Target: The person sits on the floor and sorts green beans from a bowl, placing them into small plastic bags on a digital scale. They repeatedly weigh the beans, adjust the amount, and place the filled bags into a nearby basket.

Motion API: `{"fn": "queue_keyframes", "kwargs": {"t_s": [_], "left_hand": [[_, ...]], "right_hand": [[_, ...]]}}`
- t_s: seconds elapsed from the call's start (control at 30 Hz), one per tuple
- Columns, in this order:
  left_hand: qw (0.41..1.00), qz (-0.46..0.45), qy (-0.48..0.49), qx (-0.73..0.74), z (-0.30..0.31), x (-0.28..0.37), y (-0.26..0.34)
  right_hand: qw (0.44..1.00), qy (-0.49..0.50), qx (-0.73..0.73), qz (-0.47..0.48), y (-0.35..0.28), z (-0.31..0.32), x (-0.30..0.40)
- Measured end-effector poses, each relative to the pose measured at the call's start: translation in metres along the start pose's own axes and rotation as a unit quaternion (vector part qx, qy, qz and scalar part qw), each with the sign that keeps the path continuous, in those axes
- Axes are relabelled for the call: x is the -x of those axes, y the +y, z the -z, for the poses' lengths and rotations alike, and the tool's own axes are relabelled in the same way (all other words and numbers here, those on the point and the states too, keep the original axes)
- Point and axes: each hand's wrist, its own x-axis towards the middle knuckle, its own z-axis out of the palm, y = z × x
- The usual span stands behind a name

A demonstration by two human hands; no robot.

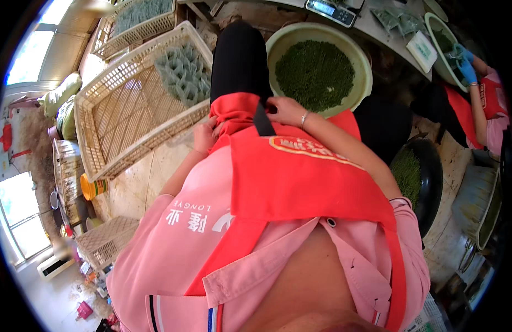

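My left hand (203,135) is at the left edge of my red apron (305,178), its fingers partly hidden by the folds of cloth it pinches. Across my lap, my right hand (287,111) rests with curled fingers on the apron, beside a black strap (264,119); its fingertips are hidden. Beyond it, between my knees, stands a large pale-green plastic basin (365,79) holding small green plant pieces (316,74). To my left is a cream slatted plastic crate (123,114) with several clear plastic bags (185,76) packed upright at its far right end.
A digital scale (331,11) and filled bags (397,20) sit on the table (378,35). At right, a blue-gloved co-worker (488,95) reaches into another basin (431,25). A black wok-like pan (432,178) stands right; a yellow tub (89,186) lies left.
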Motion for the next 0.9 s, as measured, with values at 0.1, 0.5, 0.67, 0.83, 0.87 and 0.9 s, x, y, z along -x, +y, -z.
{"fn": "queue_keyframes", "kwargs": {"t_s": [0.1,0.5,0.67,0.83,0.87,0.9], "left_hand": [[0.988,0.005,-0.075,0.136,-0.005,0.020,-0.050],[0.963,-0.013,-0.250,-0.099,0.036,-0.009,-0.009],[0.925,-0.246,-0.184,-0.225,0.063,-0.079,0.066],[0.955,-0.293,-0.035,-0.031,0.039,-0.156,0.118],[0.948,-0.313,-0.041,-0.021,0.029,-0.171,0.122],[0.942,-0.333,-0.046,-0.012,0.018,-0.187,0.124]], "right_hand": [[0.997,-0.037,0.057,0.043,-0.025,0.001,0.007],[0.997,-0.017,-0.002,0.076,-0.001,0.027,0.007],[0.915,0.339,-0.217,-0.023,0.051,0.091,-0.021],[0.884,0.429,-0.049,-0.176,0.053,0.208,-0.053],[0.879,0.419,-0.040,-0.223,0.070,0.220,-0.068],[0.875,0.417,-0.010,-0.245,0.079,0.229,-0.077]]}}
